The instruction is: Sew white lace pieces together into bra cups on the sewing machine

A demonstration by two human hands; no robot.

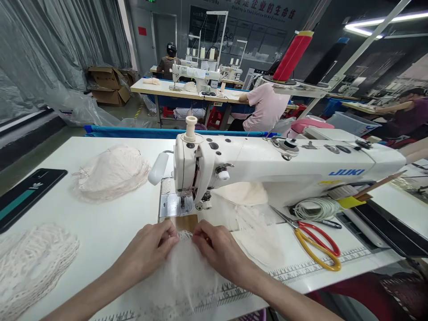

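Observation:
My left hand (150, 247) and my right hand (219, 249) pinch the far edge of a sheer white lace piece (185, 272) that lies on the white table (110, 227), just in front of the needle plate (172, 205). The fingertips of both hands nearly meet at the lace's top edge. A white JUKI sewing machine (284, 167) stands right behind, its presser foot (183, 201) a short way beyond my fingers. More pale fabric (254, 223) lies under the machine's arm to the right.
A stack of lace cups (112, 174) sits at the left, another lace pile (31, 265) at the near left corner. A dark phone (26, 194) lies at the left edge. Red and yellow scissors (314, 243) rest at the right. Other people sew at tables behind.

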